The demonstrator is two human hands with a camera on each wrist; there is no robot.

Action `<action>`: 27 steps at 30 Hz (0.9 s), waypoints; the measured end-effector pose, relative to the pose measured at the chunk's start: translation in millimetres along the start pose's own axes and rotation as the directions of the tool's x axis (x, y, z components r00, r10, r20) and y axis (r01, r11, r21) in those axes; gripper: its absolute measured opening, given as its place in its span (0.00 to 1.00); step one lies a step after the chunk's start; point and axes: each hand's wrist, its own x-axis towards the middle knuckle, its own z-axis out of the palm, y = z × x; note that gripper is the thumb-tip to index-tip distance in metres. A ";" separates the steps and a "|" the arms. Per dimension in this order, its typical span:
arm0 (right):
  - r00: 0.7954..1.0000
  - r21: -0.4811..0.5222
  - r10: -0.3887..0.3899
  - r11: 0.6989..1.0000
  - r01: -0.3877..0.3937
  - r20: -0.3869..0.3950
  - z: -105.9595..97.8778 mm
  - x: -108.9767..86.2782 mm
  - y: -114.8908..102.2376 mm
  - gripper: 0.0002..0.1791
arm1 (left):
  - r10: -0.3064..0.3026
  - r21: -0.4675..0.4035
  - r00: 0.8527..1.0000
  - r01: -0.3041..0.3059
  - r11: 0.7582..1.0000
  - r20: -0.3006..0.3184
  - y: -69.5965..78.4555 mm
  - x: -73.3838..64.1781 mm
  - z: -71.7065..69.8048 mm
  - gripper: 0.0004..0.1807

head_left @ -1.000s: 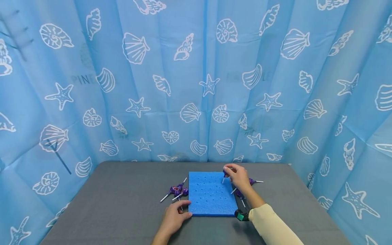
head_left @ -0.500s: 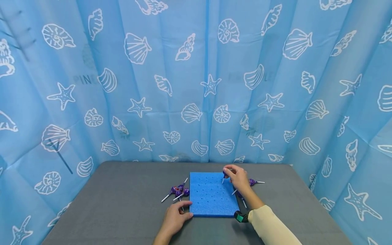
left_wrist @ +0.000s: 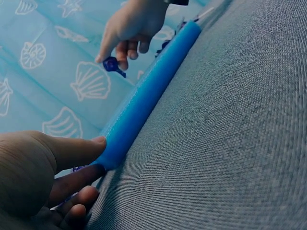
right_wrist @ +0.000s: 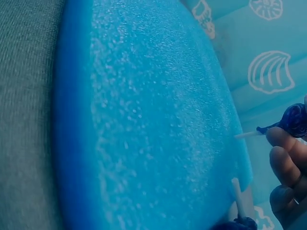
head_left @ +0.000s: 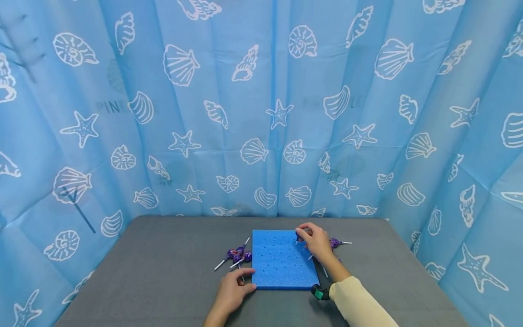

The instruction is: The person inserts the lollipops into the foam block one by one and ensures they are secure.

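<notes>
A blue foam board (head_left: 282,272) with rows of small holes lies on the grey table. My right hand (head_left: 318,243) pinches a purple-wrapped lollipop (right_wrist: 293,120) by its head over the board's far right part. Its white stick points down toward the board; whether the tip sits in a hole I cannot tell. At the near left corner, my left hand (head_left: 231,290) rests with thumb and index finger against the board's edge, other fingers loosely bent. Left of the board several lollipops (head_left: 238,254) lie heaped, just beyond that hand.
More lollipops (head_left: 335,243) lie right of the board, partly hidden by the right forearm. A light blue curtain (head_left: 261,113) with white shell prints hangs behind the table (head_left: 175,272). The right wrist wears a dark band (head_left: 320,292).
The right hand has come slightly nearer and lower with the lollipop, and less of the stick shows beneath its fingers. The left hand stays at the board's corner.
</notes>
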 end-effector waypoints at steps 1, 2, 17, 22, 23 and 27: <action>1.000 -0.006 -0.006 1.000 0.006 0.002 -0.4 -0.3 0.0 0.10 | -0.002 0.002 1.000 0.002 1.000 -0.002 0.3 -0.1 0.1 0.19; 1.000 -0.012 -0.013 1.000 0.013 0.004 -0.9 -0.2 -0.2 0.11 | -0.004 0.001 1.000 0.004 1.000 -0.003 0.2 -0.1 0.0 0.19; 0.999 -0.061 -0.034 0.998 0.034 0.002 -22.2 -14.5 6.6 0.19 | 0.034 -0.011 0.999 -0.034 0.999 -0.017 -3.0 0.0 0.0 0.19; 0.998 -0.035 -0.042 0.999 0.041 -0.044 -30.2 -26.9 12.3 0.16 | 0.049 -0.004 0.998 -0.049 0.999 -0.026 -2.7 -0.2 -1.1 0.19; 0.998 -0.028 -0.047 0.999 0.046 -0.051 -31.9 -30.0 13.9 0.15 | 0.046 -0.003 0.999 -0.046 0.999 -0.023 -2.2 -0.4 -1.3 0.19; 0.992 -0.035 -0.090 0.996 0.087 -0.092 -37.8 -42.7 18.9 0.12 | 0.020 -0.007 1.000 -0.020 1.000 -0.006 -1.3 -0.4 -1.3 0.19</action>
